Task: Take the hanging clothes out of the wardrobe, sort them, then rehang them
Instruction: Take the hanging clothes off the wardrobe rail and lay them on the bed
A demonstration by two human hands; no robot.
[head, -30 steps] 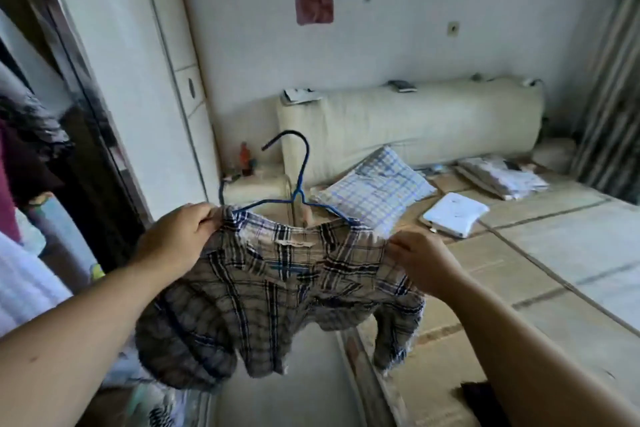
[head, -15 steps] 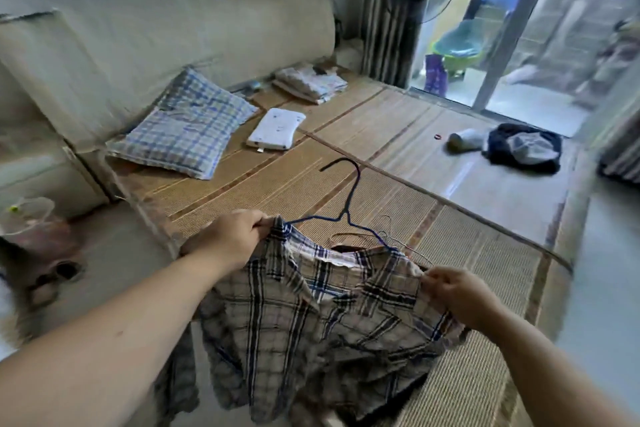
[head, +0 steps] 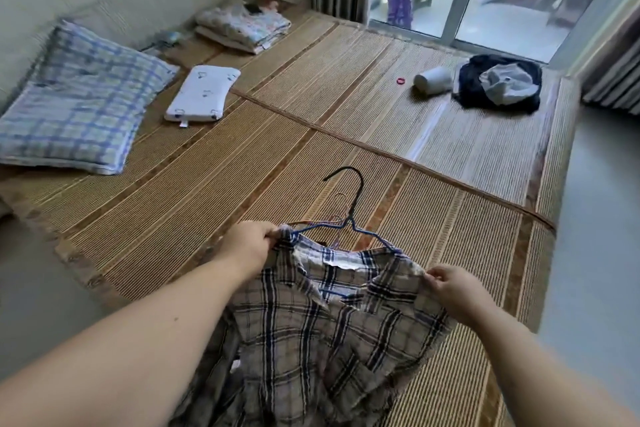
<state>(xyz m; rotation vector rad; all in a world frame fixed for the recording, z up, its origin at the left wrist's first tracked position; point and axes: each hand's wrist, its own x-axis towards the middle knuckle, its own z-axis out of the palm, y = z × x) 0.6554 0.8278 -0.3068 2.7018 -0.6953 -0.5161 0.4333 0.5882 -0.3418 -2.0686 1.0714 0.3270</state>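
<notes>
The fingers of your left hand (head: 251,246) are curled and pinch one shoulder of the plaid shirt (head: 311,340); those of your right hand (head: 450,288) pinch the other shoulder. The shirt is still on its blue wire hanger (head: 349,218). One second ago you held it beside the wardrobe; now you have turned, and it hangs low over the woven bed mat (head: 242,166). So it is out, probably ready to be laid down for sorting.

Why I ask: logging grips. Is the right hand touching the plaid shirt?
Touching. Head view: the right hand pinches the plaid shirt at its shoulder.
</notes>
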